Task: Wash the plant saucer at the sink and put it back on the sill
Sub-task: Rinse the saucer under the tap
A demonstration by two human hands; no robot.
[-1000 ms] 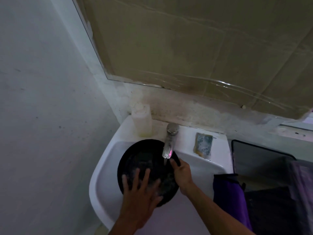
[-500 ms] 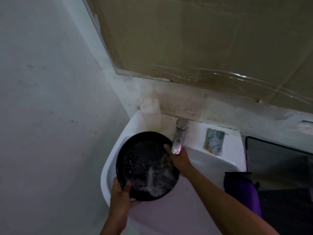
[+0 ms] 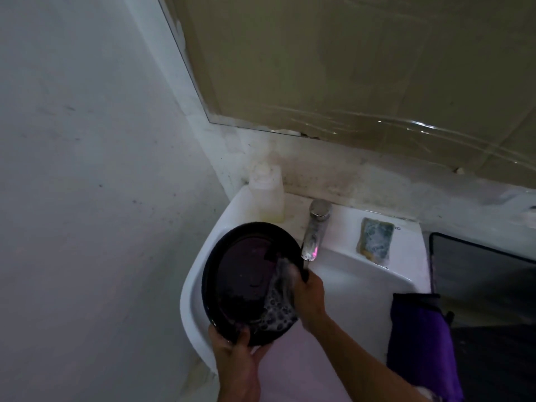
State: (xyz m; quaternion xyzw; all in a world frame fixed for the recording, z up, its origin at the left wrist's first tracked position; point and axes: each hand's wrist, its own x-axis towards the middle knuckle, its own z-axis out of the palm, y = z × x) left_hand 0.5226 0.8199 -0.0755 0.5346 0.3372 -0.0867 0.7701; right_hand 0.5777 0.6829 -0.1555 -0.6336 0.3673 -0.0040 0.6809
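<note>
A round black plant saucer [image 3: 246, 274] is held tilted over the white sink [image 3: 356, 274], its inner face toward me. My left hand [image 3: 235, 355] grips its near rim, thumb on the inside. My right hand [image 3: 309, 300] grips the right rim just under the chrome tap [image 3: 314, 230]. Water and suds run down the right inner side of the saucer. No sill is in view.
A pale soap bottle [image 3: 265, 192] stands on the sink's back left corner. A soapy sponge [image 3: 374, 239] lies on the ledge right of the tap. A purple cloth [image 3: 423, 343] hangs at the right, next to a dark bin. Above is a covered mirror; a wall is close on the left.
One second ago my left palm was flat on the saucer's face; it now grips the near rim. The saucer has been tilted up and most suds have rinsed toward its right side.
</note>
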